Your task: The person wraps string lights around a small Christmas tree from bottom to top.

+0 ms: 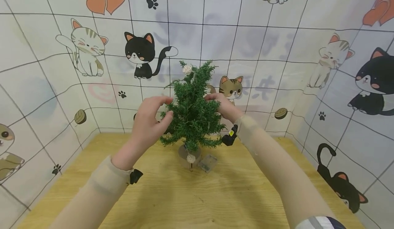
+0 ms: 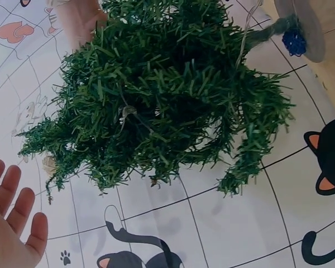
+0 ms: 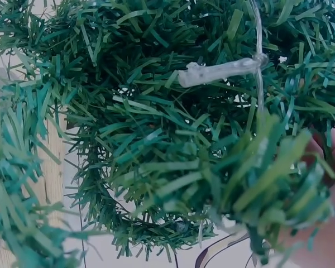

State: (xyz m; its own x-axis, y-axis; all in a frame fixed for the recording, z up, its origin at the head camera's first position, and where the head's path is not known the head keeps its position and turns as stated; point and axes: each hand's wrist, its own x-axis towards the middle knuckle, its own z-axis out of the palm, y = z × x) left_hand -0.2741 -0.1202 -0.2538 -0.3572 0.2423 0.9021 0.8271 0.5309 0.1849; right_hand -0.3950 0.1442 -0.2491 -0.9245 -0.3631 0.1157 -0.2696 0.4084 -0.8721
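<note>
A small artificial Christmas tree [image 1: 194, 109] stands upright between my hands, its round base [image 1: 184, 157] on the table. My left hand [image 1: 150, 119] is at the tree's left side, thumb and fingers spread apart; the left wrist view shows its fingers [image 2: 14, 201] holding nothing. My right hand [image 1: 224, 105] reaches in at the right side, and branches cover part of it. In the right wrist view that hand [image 3: 318, 234] is mostly behind green needles, and I cannot tell what its fingers hold. A clear light-string wire [image 3: 259, 84] with a small bulb [image 3: 218, 72] runs across the branches.
A pale woven ball [image 1: 187, 69] sits near the treetop, and another ball [image 1: 191, 158] hangs before the base. A small clear case [image 1: 208, 163] lies beside the base on the wooden table [image 1: 197, 198]. Cat-printed sheeting [image 1: 261, 44] surrounds the table's back and sides.
</note>
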